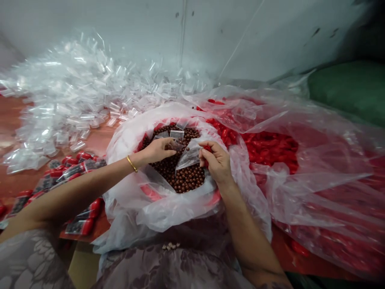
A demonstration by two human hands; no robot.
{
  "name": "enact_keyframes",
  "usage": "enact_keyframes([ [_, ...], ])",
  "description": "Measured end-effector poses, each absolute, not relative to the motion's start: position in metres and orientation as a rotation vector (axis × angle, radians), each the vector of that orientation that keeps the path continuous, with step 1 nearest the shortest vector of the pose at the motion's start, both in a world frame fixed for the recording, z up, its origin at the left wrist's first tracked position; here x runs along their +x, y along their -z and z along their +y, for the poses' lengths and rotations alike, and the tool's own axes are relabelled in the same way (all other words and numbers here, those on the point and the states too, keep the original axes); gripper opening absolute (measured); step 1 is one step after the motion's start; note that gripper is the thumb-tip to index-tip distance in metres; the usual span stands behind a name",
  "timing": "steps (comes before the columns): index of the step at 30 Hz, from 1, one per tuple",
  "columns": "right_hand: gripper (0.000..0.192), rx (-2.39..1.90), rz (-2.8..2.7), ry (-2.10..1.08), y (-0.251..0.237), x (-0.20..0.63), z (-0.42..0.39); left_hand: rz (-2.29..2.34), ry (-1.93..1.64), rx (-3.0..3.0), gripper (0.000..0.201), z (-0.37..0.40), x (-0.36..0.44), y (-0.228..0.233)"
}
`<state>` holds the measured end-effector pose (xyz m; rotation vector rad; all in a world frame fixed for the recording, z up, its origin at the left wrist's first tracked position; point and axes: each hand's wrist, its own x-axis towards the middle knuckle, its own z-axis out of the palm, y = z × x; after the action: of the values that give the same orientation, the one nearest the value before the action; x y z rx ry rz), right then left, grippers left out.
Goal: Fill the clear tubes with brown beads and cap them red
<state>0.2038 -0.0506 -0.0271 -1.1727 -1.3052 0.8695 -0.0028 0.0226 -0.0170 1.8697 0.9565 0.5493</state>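
A round basin lined with a white plastic bag (123, 136) stands in front of me, filled with small brown balls (189, 179). Over the balls, my left hand (159, 151) pinches a small clear plastic container (178, 145), partly hidden by the fingers. My right hand (217, 162) is at the basin's right side, its fingers closed around a red cap (207, 149). Between the hands, a flap of clear plastic (189, 157) lies over the balls. Another clear container (177, 134) rests on the balls behind my left hand.
A large heap of clear containers (75, 88) spreads along the wall at the back left. Filled containers with red caps (80, 226) lie on the red table (12, 120) under my left forearm. At right, a big clear bag holds many red caps (270, 148). A green sack (349, 90) stands behind it.
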Motion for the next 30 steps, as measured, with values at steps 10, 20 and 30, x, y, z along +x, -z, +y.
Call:
enact_keyframes([
  [10,0.021,-1.235,-1.323,-0.564,0.022,0.199,-0.051,0.579,-0.755,1.213,0.048,-0.02,-0.014,0.001],
  [20,0.02,-1.537,-1.548,-0.107,0.016,0.224,-0.071,0.695,-0.772,1.173,0.045,-0.026,-0.033,0.026],
  [30,0.019,-1.855,-2.314,-0.27,-0.016,0.243,-0.108,0.66,-0.728,1.321,0.032,-0.029,-0.031,0.023],
])
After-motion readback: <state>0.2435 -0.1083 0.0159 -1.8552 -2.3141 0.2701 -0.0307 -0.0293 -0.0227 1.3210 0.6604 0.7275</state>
